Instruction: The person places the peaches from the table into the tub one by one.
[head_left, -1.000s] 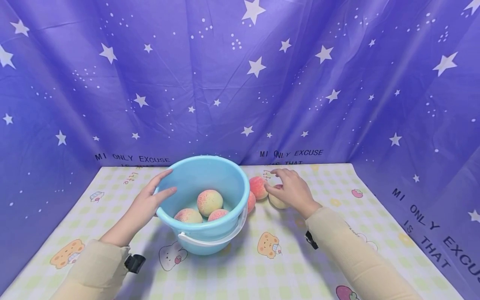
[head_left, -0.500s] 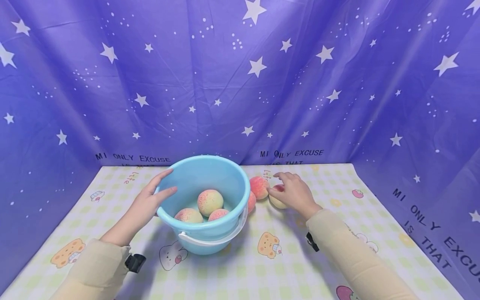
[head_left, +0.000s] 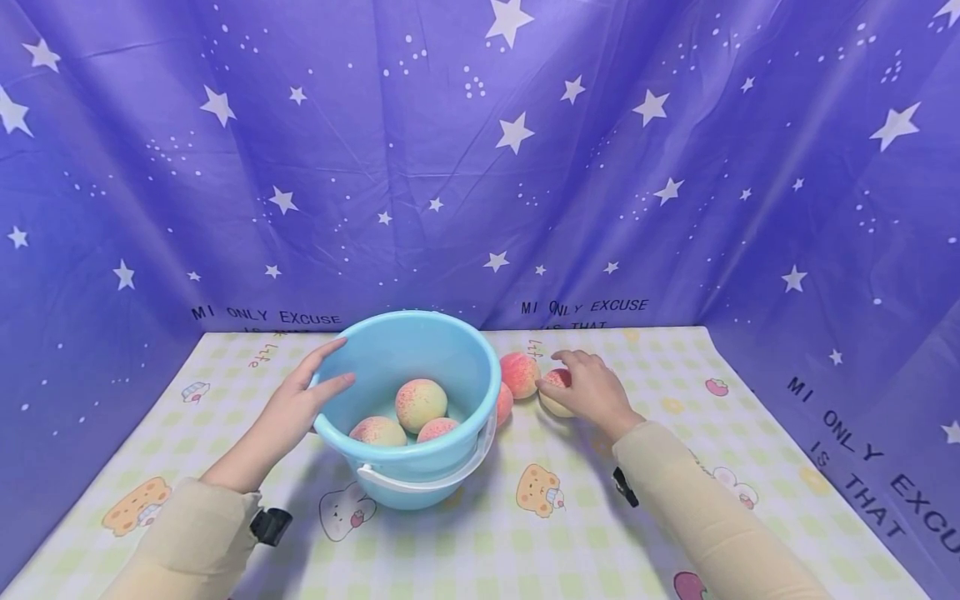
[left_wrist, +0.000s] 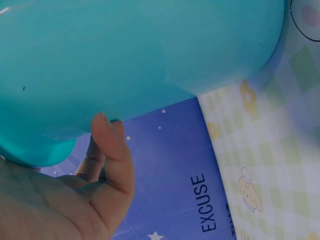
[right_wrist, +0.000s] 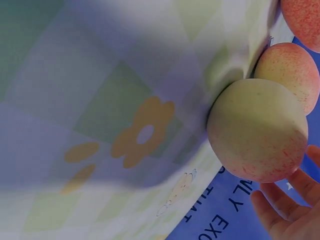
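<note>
Steadying the blue bucket (head_left: 408,460) by its left rim, the left hand (head_left: 295,402) grips it with the thumb over the edge; a firm, even hold suits best here. Three peaches (head_left: 420,406) show inside. Just beside the bucket's right wall, two more peaches (head_left: 519,375) sit on the desk (head_left: 577,542), one partly hidden. Farthest right, the right hand (head_left: 596,390) curves loosely about a pale-sided peach (right_wrist: 257,130), its grasp not closed; settling the fingertips low on both sides before squeezing gently would probably avoid nudging its neighbour.
</note>
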